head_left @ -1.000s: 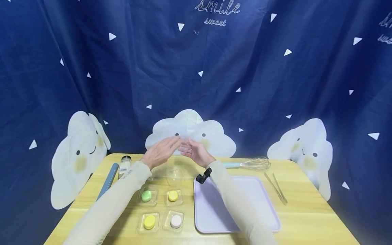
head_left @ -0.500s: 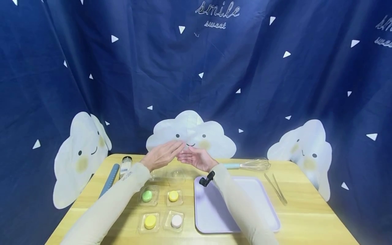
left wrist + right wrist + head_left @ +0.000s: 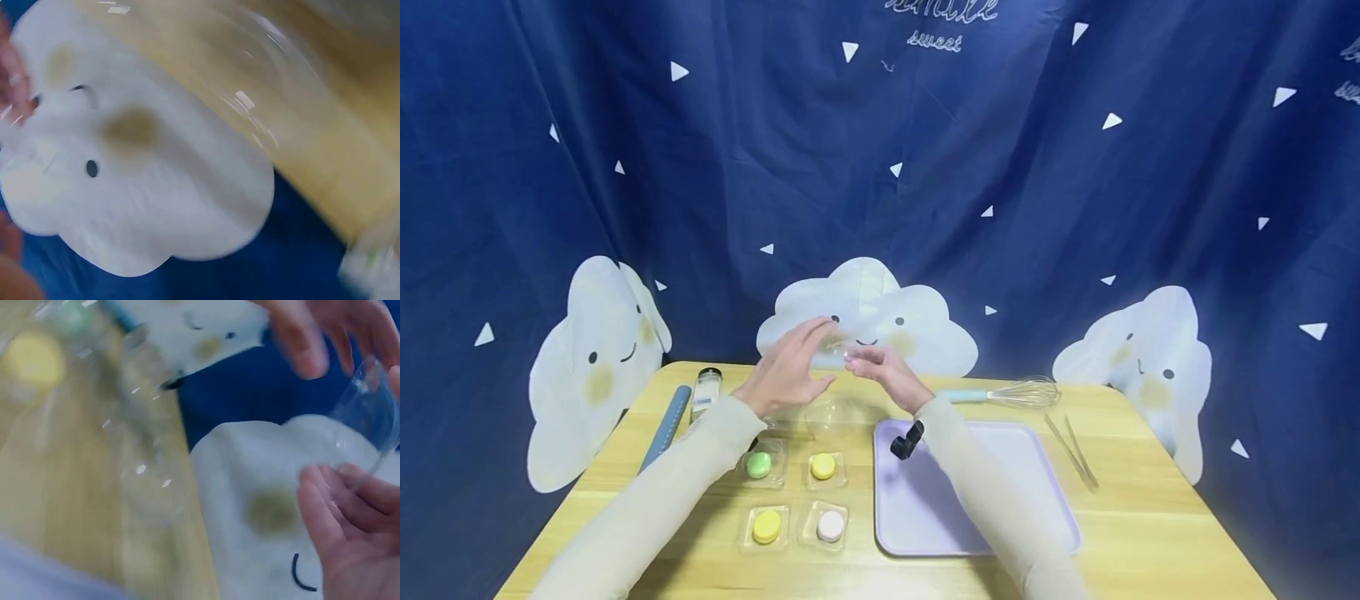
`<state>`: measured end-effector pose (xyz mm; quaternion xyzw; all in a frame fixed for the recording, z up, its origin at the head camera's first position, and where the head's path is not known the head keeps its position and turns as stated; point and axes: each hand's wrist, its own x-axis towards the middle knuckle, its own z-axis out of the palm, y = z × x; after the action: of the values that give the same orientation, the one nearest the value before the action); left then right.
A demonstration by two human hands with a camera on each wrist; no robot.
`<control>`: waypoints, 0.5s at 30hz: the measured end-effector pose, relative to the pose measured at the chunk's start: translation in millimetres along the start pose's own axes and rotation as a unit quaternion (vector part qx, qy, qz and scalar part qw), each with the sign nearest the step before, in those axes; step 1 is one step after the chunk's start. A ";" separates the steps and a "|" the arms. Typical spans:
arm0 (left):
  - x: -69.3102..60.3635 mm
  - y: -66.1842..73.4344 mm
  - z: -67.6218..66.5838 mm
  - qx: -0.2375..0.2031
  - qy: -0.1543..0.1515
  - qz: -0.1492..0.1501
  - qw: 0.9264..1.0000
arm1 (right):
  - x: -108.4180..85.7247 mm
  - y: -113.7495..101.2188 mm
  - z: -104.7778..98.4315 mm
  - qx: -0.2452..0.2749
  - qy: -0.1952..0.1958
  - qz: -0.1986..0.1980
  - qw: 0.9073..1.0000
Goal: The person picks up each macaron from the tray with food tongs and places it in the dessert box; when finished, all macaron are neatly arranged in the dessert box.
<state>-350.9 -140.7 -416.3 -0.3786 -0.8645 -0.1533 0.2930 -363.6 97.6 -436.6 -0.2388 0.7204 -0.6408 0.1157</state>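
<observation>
Right hand (image 3: 883,371), raised, fingertips pinching one clear plastic cover (image 3: 369,412), held between the hands; left hand (image 3: 786,367), raised just beside the cover, fingers extended and apart, contact with it unclear; nearer the person than the left hand, one green sweet (image 3: 758,465), two yellow sweets (image 3: 767,527), one pale sweet (image 3: 831,527); nearer than the right hand, one lilac tray (image 3: 910,512); right of that hand, one whisk (image 3: 992,395)
</observation>
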 end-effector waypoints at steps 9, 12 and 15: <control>-19.4 15.1 -25.0 -0.231 -0.138 -0.190 0.944 | -35.1 -4.5 24.3 -0.309 0.010 -0.083 0.947; -30.3 23.2 -25.2 -0.232 -0.160 -0.168 0.944 | -47.1 -3.1 29.6 -0.353 -0.006 -0.097 0.930; -40.8 32.5 -24.4 -0.226 -0.178 -0.162 0.944 | -57.4 -1.9 33.2 -0.374 -0.021 -0.105 0.921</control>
<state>-295.1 -154.0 -421.2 -0.3108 -0.8948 -0.3202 0.0121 -298.2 96.9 -447.8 -0.3524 0.8757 -0.3283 -0.0345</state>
